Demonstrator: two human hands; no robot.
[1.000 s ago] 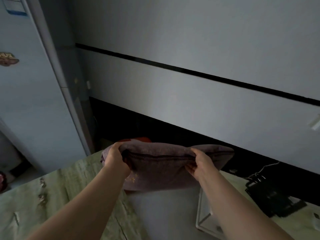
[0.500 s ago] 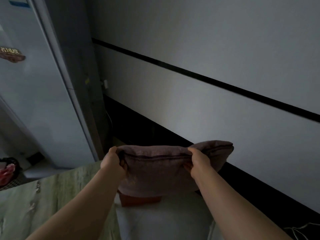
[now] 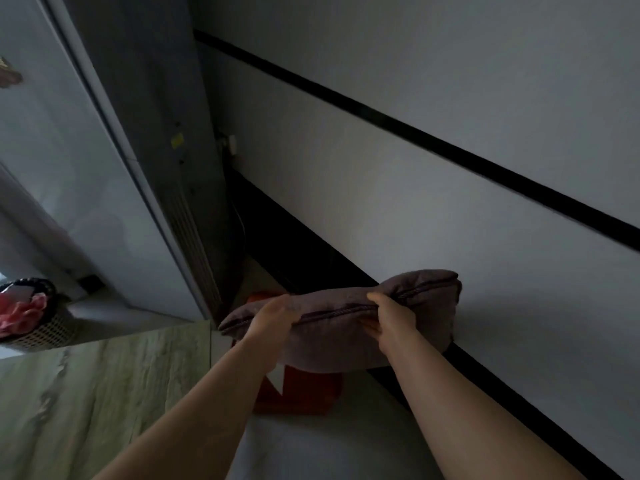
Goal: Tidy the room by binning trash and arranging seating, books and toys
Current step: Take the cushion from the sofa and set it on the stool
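A brownish-purple cushion (image 3: 346,327) hangs in front of me, its piped top seam facing up. My left hand (image 3: 272,315) grips the seam near its left end and my right hand (image 3: 391,318) grips it right of the middle. The cushion's right corner is close to the white wall. Below it stands an orange-red stool (image 3: 304,389), mostly hidden by the cushion and my left forearm.
A white wall (image 3: 415,185) with a black stripe and dark baseboard runs along the right. A tall white appliance (image 3: 104,150) stands at the left. A woven basket (image 3: 38,327) holding pink items sits at the far left. A pale wood-grain surface (image 3: 104,393) lies below my left arm.
The view has swung left and the cushion now sits lower right, near the wall. The orange-red stool under it shows more. Both hands keep the same grip. The black cables at right have left view.
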